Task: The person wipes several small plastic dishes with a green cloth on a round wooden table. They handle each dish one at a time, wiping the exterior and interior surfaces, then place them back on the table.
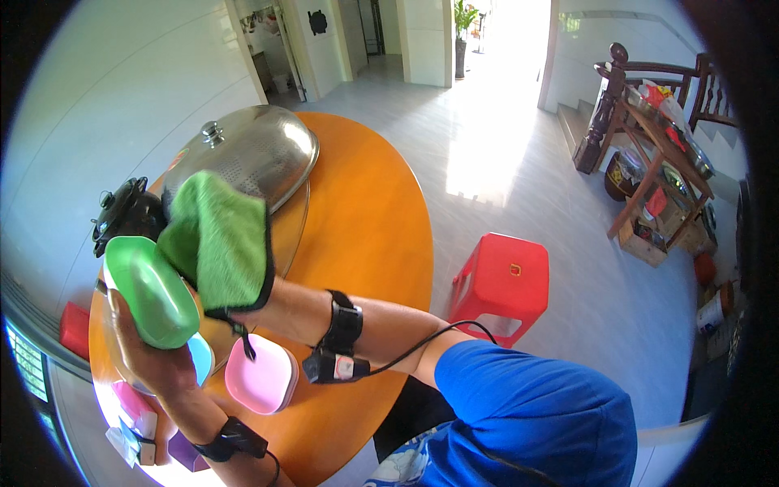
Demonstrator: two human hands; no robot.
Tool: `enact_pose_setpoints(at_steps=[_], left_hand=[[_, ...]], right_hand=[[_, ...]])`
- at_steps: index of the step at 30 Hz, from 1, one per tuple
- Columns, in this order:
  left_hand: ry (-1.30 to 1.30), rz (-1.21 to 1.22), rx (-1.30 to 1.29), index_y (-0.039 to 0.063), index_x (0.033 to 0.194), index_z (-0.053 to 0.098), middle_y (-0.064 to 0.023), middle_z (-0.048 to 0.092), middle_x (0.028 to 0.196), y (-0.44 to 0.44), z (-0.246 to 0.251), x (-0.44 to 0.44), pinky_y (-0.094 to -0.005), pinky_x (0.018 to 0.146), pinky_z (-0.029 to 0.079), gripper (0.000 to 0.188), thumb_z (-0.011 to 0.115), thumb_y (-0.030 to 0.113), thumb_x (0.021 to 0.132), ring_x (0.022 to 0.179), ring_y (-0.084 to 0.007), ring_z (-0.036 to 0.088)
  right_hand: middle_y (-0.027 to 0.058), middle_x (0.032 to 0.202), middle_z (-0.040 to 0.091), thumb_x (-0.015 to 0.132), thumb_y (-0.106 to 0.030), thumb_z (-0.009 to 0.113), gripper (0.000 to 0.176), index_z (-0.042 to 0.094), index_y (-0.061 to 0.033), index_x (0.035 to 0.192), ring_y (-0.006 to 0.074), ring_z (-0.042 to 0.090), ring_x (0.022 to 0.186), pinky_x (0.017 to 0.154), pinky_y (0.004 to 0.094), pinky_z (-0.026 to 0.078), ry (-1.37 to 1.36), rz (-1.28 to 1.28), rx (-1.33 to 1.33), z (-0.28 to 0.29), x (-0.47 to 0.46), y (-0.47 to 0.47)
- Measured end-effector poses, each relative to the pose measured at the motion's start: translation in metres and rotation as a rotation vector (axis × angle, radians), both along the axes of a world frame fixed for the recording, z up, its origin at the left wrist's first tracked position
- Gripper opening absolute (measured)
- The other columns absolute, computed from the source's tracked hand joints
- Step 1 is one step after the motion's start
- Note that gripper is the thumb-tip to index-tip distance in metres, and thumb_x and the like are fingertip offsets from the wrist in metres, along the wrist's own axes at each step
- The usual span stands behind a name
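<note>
My left hand [146, 359] holds a green plastic dish [152, 292] up over the left side of the orange table [365, 213], its hollow side showing. A green cloth [225, 243] with a dark edge and a hanging loop drapes over my right hand and hides its fingers; it is right beside the dish. Below the cloth, a stack of dishes with a pink one [258, 372] on top rests on the table. Part of a light blue dish [201, 359] shows behind my left hand.
A large metal dome lid [243, 152] and a black lidded pot [128, 210] stand at the table's far left. Tissue packs [135, 411] lie at the near left edge. A red plastic stool [511, 280] stands right of the table; a laden wooden rack [663, 146] is farther right.
</note>
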State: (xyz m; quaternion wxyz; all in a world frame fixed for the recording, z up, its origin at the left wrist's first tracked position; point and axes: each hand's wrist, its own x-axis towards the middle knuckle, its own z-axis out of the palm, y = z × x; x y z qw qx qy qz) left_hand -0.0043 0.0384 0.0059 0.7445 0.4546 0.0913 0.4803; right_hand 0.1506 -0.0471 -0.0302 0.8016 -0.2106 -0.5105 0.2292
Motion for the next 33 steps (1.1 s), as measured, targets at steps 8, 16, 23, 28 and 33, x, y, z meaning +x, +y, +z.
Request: enact_pose_setpoints(at_steps=[8,16,23,28,33], left_hand=[[0.189,0.419,0.73,0.01,0.164,0.034,-0.0176,0.045,0.16,-0.021,-0.02,0.005,-0.0478,0.12,0.043,0.075,0.051,0.056,0.107,0.144,-0.0359,0.049],[-0.04,0.113,0.446,0.016,0.167,0.026,-0.016,0.036,0.168,-0.036,-0.031,-0.019,-0.048,0.125,0.037,0.079,0.043,0.064,0.107,0.153,-0.0359,0.039],[0.002,0.091,0.498,0.015,0.166,0.027,-0.0159,0.037,0.167,-0.043,-0.033,-0.034,-0.0476,0.125,0.037,0.078,0.043,0.064,0.107,0.152,-0.0353,0.04],[0.012,0.094,0.493,0.014,0.166,0.028,-0.0158,0.038,0.166,-0.041,-0.02,-0.014,-0.0474,0.125,0.037,0.078,0.042,0.063,0.107,0.152,-0.0349,0.04],[-0.065,0.104,0.42,0.013,0.165,0.029,-0.0157,0.039,0.166,-0.03,-0.004,-0.007,-0.0472,0.125,0.037,0.077,0.042,0.063,0.107,0.151,-0.0346,0.041]], right_hand=[[0.0438,0.156,0.034,0.097,-0.042,0.069,0.077,0.043,-0.0039,0.158,0.0632,0.028,0.147,0.119,0.0662,0.03,-0.937,-0.803,0.004,0.047,-0.032,-0.016],[0.0461,0.152,0.041,0.105,-0.048,0.056,0.076,0.048,0.0144,0.147,0.0601,0.041,0.144,0.117,0.0603,0.037,-0.946,-0.603,0.109,0.047,-0.056,-0.03],[0.0422,0.163,0.03,0.093,-0.073,0.052,0.112,0.034,0.0189,0.155,0.0526,0.026,0.157,0.13,0.056,0.018,-1.103,-0.651,0.145,0.05,-0.064,-0.034],[0.0387,0.166,0.027,0.084,-0.079,0.061,0.123,0.031,0.014,0.159,0.0508,0.022,0.159,0.13,0.0597,0.011,-1.106,-0.835,0.031,0.047,-0.043,-0.029],[0.0418,0.165,0.024,0.079,-0.072,0.075,0.127,0.027,0.0152,0.159,0.0509,0.018,0.16,0.131,0.0554,0.011,-1.055,-0.861,-0.104,0.041,-0.051,-0.03]])
